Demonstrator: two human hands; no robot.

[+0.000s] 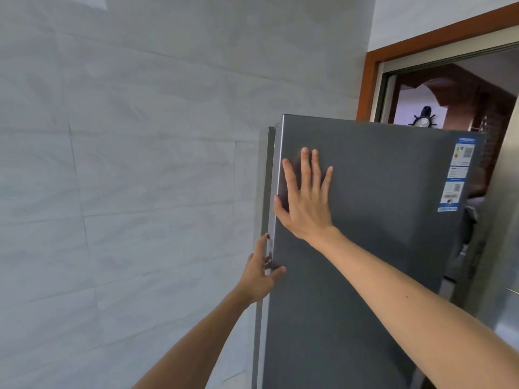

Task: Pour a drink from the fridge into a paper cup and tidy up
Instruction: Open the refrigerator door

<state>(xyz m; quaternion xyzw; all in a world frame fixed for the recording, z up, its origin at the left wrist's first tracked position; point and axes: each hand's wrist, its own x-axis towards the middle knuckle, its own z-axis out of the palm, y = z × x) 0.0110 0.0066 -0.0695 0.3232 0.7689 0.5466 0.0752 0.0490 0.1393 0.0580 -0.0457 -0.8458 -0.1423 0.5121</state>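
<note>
A tall dark grey fridge door (373, 226) fills the right half of the head view, with a blue and white label (457, 175) near its upper right corner. My right hand (306, 197) lies flat against the door near its left edge, fingers spread and pointing up. Lower down, my left hand (261, 273) curls around the door's left edge, thumb on the front face and fingers behind the rim. The door stands slightly apart from the fridge body (266, 178). The inside of the fridge is hidden, and no drink or paper cup is visible.
A pale grey tiled wall (126, 164) covers the left side right up to the fridge. Behind the fridge at the upper right is a brown wooden doorway (370, 74) into another room with a ship's-wheel clock (422, 122).
</note>
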